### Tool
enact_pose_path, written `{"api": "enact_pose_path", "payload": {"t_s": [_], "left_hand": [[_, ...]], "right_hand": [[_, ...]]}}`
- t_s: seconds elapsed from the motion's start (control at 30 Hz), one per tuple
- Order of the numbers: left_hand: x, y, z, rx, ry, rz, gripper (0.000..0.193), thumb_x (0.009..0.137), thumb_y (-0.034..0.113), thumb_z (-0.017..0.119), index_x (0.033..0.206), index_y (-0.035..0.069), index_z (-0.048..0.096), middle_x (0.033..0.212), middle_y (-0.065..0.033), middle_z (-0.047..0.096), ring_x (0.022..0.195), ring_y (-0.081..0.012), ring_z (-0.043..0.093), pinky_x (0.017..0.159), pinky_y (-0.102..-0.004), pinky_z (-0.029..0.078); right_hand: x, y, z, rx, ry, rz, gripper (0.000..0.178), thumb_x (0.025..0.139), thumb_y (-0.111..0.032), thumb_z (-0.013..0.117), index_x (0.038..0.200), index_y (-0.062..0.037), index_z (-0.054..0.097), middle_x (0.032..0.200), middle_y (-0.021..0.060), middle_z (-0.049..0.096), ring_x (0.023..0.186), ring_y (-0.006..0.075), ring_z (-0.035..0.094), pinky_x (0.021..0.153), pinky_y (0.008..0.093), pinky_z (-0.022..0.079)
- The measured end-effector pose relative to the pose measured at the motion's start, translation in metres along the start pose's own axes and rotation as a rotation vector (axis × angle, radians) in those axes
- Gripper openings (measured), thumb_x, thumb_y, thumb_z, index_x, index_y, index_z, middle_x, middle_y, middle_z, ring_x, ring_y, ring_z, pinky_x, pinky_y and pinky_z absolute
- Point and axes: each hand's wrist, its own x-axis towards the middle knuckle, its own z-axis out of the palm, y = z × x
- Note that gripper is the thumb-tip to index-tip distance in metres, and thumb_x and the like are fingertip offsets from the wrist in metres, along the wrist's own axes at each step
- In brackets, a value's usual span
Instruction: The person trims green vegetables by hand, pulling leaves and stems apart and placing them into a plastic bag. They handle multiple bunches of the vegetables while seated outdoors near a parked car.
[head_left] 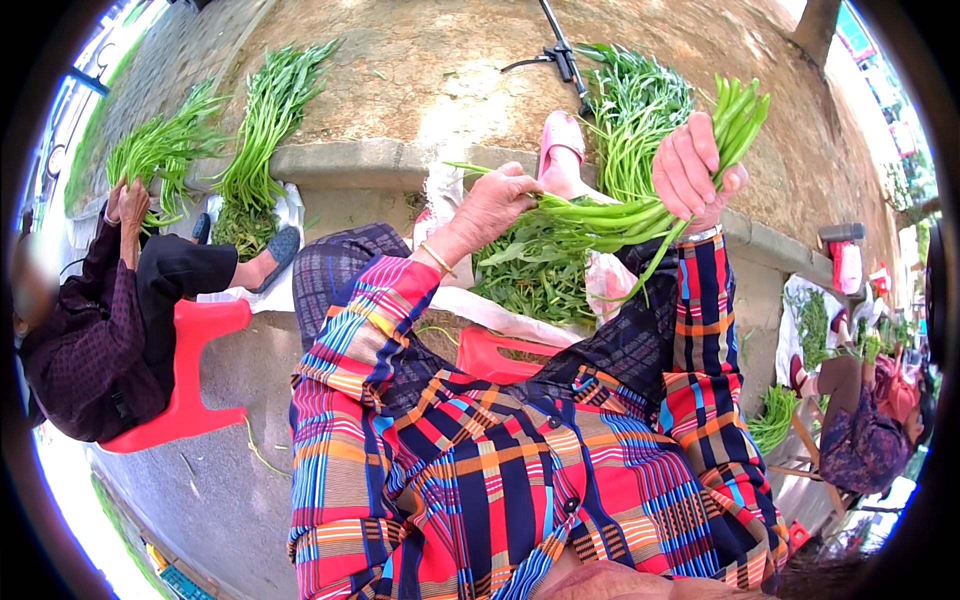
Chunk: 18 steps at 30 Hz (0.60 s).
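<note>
A bunch of long green stems, looking like water spinach (pixel 612 222), is gripped in my right hand (pixel 693 175). The thick stem ends stick up past my fingers, and the thinner part stretches left across my lap. My left hand (pixel 488 207) is closed in a pinch at the left end of this bunch, with one thin stem poking out beyond its fingers. Under the bunch, loose leaves (pixel 540 275) lie heaped on a white sheet (pixel 480 308) between my knees. Beyond my right hand, a larger pile of water spinach (pixel 635 100) rests on the ground.
A pink sandal (pixel 562 132) is on my foot by the stone kerb (pixel 345 160). Left, a person on a red stool (pixel 185 375) handles greens, with another pile (pixel 268 125) close by. A black stand leg (pixel 563 60) is ahead. Other people sit at the far right.
</note>
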Motion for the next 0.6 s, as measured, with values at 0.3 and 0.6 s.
{"api": "enact_pose_path", "payload": {"t_s": [0.3,0.6], "left_hand": [[0.004,-0.001,0.001,-0.042,0.0,0.037,0.013,0.068,0.001,0.057,0.081,0.002,0.057,0.077,-0.0114,0.05,0.075,-0.0273,0.053,0.068,-0.0311,0.042],[0.008,-0.015,0.0,-0.251,0.005,-0.14,0.01,0.073,0.001,0.056,0.082,0.001,0.059,0.062,-0.0051,0.056,0.051,-0.0087,0.052,0.049,-0.0226,0.044]], "right_hand": [[-0.001,-0.001,0.001,-0.003,0.01,-0.004,0.022,0.065,-0.011,0.061,0.069,-0.0066,0.039,0.046,0.0021,0.046,0.036,0.0124,0.046,0.036,0.0269,0.042],[-0.004,-0.007,0.003,-0.041,0.032,-0.013,0.023,0.066,-0.013,0.061,0.069,-0.0074,0.039,0.046,0.0012,0.045,0.036,0.0121,0.046,0.035,0.0262,0.041]]}}
